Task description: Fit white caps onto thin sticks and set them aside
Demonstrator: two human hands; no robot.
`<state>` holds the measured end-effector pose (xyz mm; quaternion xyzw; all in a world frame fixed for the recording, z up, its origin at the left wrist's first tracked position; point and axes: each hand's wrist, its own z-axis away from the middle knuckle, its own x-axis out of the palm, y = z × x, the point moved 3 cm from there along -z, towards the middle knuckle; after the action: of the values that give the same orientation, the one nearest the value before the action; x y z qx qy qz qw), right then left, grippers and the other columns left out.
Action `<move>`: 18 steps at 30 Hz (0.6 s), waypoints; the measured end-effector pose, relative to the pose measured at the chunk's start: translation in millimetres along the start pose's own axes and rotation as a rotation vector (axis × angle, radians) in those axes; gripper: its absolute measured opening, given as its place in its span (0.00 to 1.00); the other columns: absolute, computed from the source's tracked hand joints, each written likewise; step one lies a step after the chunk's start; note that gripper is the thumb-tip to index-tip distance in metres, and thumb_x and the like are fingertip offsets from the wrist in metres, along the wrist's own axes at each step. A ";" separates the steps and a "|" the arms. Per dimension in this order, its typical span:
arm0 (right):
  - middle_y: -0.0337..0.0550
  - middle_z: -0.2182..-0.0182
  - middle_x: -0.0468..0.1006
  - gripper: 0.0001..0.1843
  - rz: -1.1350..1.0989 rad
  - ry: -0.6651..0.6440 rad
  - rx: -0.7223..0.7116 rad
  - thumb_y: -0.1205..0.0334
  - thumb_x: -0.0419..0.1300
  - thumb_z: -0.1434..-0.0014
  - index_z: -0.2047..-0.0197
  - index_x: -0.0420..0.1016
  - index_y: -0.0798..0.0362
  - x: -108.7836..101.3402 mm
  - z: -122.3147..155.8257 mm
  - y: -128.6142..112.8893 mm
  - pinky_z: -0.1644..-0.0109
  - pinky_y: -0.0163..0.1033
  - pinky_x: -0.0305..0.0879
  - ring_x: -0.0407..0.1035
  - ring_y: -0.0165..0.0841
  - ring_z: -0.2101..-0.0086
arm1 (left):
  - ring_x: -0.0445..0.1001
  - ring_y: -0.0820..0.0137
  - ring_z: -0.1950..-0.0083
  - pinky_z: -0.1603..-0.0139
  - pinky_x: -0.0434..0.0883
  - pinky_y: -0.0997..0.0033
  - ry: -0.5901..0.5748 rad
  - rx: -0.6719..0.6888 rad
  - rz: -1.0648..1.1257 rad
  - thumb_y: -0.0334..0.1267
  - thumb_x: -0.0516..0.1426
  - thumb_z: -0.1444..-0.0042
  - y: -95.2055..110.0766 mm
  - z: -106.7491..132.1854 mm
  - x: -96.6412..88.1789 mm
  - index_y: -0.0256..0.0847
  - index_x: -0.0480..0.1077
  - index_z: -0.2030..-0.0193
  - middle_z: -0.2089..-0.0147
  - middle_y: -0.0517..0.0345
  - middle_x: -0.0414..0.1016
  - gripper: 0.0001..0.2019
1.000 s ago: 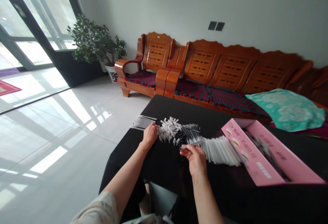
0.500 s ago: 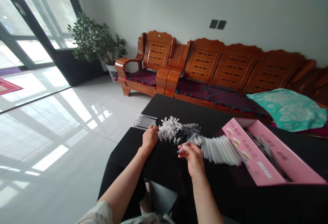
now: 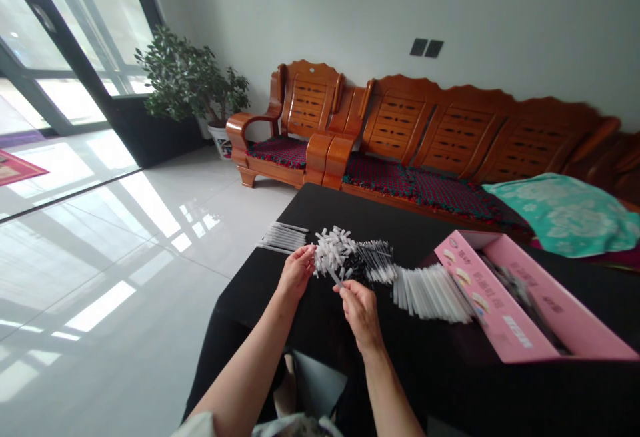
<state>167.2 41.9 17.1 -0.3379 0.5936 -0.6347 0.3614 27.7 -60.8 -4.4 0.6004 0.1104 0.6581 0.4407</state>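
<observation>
My right hand (image 3: 361, 310) is closed on a slim translucent pen barrel (image 3: 334, 276), which slants up and left from the fingertips. At the left edge of a pile of short white pen caps (image 3: 336, 245), my left hand (image 3: 296, 272) is pinched, apparently on one small white cap, mostly hidden by the fingers. Small black pieces (image 3: 354, 268) lie just right of the caps. Beside them are thin dark pen refills (image 3: 377, 257) with pale ends. A row of frosted pen barrels (image 3: 430, 294) spreads toward the box. Several pens (image 3: 284, 236) lie side by side left of the caps.
An open pink box (image 3: 493, 310) with dark contents stands on the right of the black table (image 3: 310, 207). Behind the table are a wooden sofa (image 3: 450, 134) and armchair (image 3: 305, 107). A turquoise cloth (image 3: 565, 214) lies on the sofa; a potted plant (image 3: 190, 84) is by the door.
My left hand has lifted slightly from the cap pile with its fingertips pinched. My right hand has moved left with the barrel, which now points toward my left hand.
</observation>
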 end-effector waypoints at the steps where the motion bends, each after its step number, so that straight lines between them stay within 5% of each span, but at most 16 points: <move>1: 0.28 0.85 0.56 0.12 0.059 -0.021 -0.034 0.56 0.59 0.45 0.69 0.75 0.57 -0.2 0.2 -0.4 0.81 0.29 0.43 0.48 0.23 0.83 | 0.62 0.84 0.78 0.79 0.59 0.86 0.008 0.005 0.019 0.37 0.73 0.66 -0.8 0.2 0.3 0.32 0.75 0.67 0.76 0.64 0.67 0.19; 18: 0.32 0.84 0.58 0.14 0.313 -0.005 -0.162 0.57 0.53 0.41 0.71 0.73 0.56 -0.7 -2.0 -0.8 0.77 0.33 0.47 0.52 0.27 0.80 | 0.61 0.83 0.78 0.78 0.59 0.83 -0.016 0.053 -0.062 0.43 0.71 0.61 -17.8 12.3 10.8 0.32 0.76 0.65 0.76 0.64 0.66 0.19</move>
<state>165.8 43.5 17.8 -0.2706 0.6873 -0.5200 0.4289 47.8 -47.4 -5.7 0.6136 0.1429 0.6360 0.4457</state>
